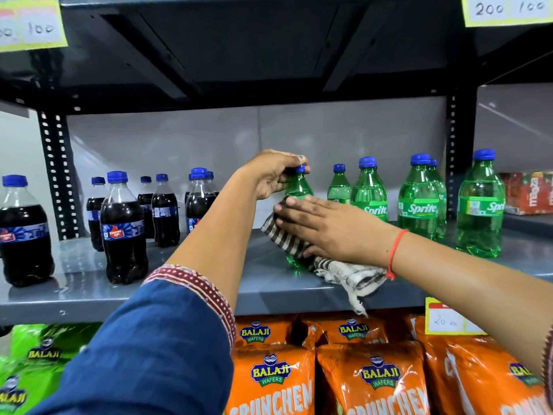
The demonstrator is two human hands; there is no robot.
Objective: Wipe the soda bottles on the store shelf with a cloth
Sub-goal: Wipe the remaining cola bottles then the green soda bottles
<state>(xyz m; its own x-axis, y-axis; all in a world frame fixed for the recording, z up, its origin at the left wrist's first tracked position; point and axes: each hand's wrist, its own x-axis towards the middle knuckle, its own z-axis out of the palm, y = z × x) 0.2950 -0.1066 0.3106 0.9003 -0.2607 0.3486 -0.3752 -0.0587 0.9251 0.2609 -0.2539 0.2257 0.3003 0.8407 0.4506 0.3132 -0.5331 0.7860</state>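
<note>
A green Sprite bottle [297, 187] with a blue cap stands at the middle of the grey shelf [194, 283]. My left hand [273, 173] grips it at the neck and cap. My right hand [332, 227] lies flat over a striped brown-and-white cloth [338, 271], pressing it against the bottle's front, so the label and lower body are mostly hidden. Several more Sprite bottles [419, 202] stand to the right. Several dark cola bottles [122, 229] stand to the left.
Another dark shelf hangs close overhead, with yellow price tags [33, 25] at its edge. Orange wafer bags [371, 375] and green bags [33, 354] fill the shelf below. Red juice cartons [529, 193] sit far right. A perforated upright post [55, 172] stands at the left.
</note>
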